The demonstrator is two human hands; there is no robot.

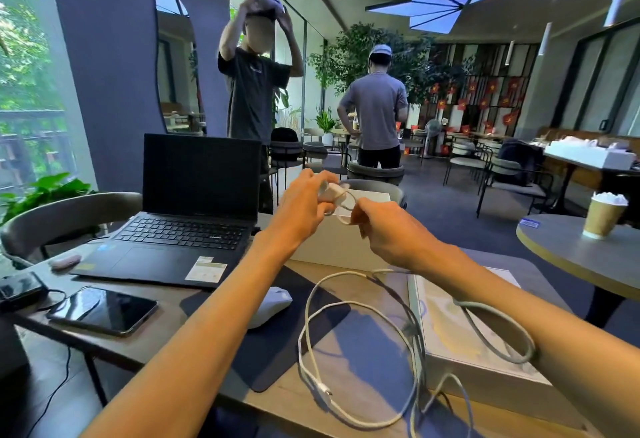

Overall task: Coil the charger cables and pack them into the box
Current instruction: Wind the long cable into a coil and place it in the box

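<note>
Small white charger-cable coil gripped by left hand, pinched by right hand, above white cardboard box, 12 o'clock. Long white cable left uncoiled, 6 o'clock; box contents hidden.

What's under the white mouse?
A dark mouse pad lies under the mouse, on the wooden table. The person's left forearm covers the mouse's left side, so what is under that part is hidden.

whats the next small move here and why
Probably wind another loop: the right hand pinches the cable beside the charger gripped in the left hand, only one small loop is formed, and most of the cable lies loose on the table in front of the box.
</note>
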